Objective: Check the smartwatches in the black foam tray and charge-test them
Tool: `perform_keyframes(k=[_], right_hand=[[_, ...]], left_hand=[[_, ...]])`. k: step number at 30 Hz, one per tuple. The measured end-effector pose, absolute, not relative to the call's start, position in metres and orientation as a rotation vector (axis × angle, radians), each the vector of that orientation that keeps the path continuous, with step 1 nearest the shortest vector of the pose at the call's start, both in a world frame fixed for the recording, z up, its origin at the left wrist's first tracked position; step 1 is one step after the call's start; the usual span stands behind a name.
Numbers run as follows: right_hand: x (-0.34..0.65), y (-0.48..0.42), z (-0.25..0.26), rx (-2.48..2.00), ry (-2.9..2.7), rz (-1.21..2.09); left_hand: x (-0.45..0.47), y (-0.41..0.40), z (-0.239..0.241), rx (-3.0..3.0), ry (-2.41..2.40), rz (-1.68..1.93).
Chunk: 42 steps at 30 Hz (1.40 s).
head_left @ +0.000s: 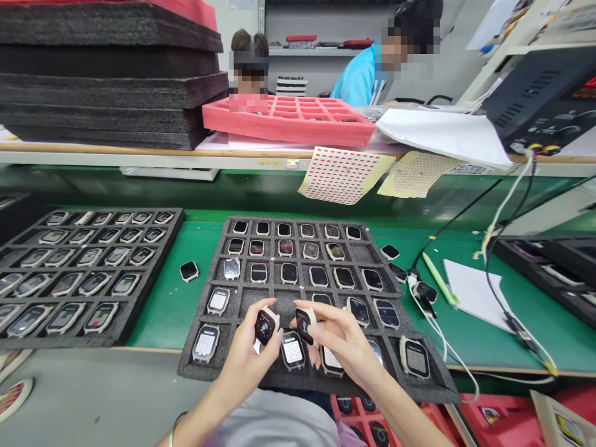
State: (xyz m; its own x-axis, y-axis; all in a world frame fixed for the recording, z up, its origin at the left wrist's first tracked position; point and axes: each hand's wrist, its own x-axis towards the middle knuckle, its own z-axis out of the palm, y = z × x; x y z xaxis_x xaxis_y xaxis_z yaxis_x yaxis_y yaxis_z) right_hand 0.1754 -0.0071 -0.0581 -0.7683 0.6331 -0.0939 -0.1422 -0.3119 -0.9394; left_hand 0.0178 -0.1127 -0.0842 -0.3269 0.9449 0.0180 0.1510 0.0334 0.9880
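My left hand is closed round a smartwatch body without a strap, its dark screen lit with a small pattern. In my right hand is a second smartwatch, pinched between thumb and fingers, screen turned to the left. Both are held apart, just above a dark grey foam tray divided into compartments. Many of these hold watch bodies, some with black screens. A watch with a white lit screen lies between my hands, and another is partly covered by my right hand.
A second foam tray of watches stands at the left. A loose watch lies between the trays. Cables, a green pen and white paper are at the right. Foam trays are stacked on the shelf; two people are beyond it.
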Motion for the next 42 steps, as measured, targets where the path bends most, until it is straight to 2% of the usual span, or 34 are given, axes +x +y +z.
perform_keyframes(k=[18,29,42], right_hand=[[0.178,-0.010,-0.055,-0.690,-1.452,2.089],[0.177,-0.011,-0.054,-0.640,-1.404,2.145],[0.175,-0.011,-0.059,-0.685,-1.319,2.218]], left_hand=[[0.019,-0.111,-0.080,1.114,1.621,1.293],[0.020,-0.114,-0.076,1.051,1.617,1.411],[0.010,-0.114,-0.068,0.661,1.003,1.457]])
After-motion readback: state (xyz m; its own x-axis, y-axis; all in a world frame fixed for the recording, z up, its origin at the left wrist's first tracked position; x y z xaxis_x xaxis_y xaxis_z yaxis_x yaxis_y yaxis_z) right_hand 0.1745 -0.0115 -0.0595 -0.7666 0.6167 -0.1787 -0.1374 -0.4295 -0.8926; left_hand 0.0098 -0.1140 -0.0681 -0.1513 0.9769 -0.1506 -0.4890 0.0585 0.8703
